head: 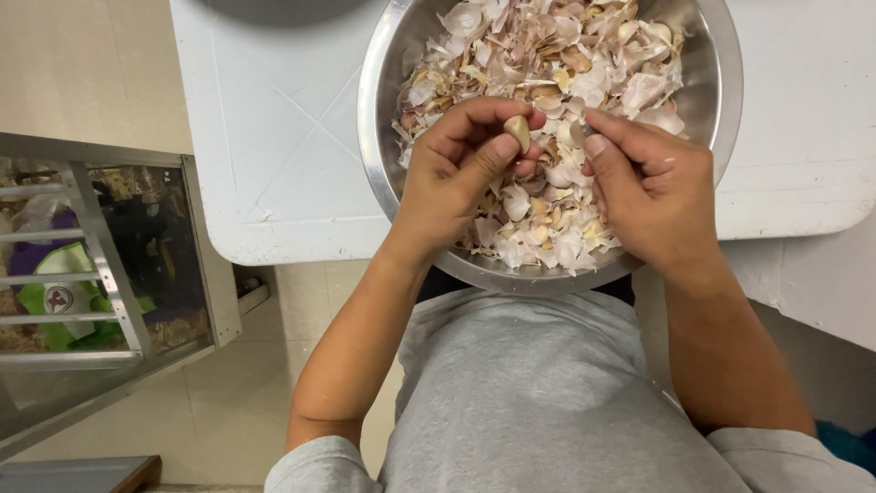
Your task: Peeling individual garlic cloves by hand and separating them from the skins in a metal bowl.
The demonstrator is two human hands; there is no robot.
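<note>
A large steel bowl point(376, 137) holds a heap of garlic skins and cloves point(547, 55). It sits on a white table, its near edge overhanging toward me. My left hand point(456, 178) hovers over the bowl and pinches a garlic clove point(518, 131) between thumb and fingers. My right hand point(643, 192) is close beside it, its fingertips closed on a small dark tool or bit of skin near the clove; I cannot tell which.
The white table point(274, 137) is scratched, with a rounded front edge. A glass-fronted metal cabinet point(109, 274) stands at the left on a beige tiled floor point(237, 402). My grey shirt fills the bottom middle.
</note>
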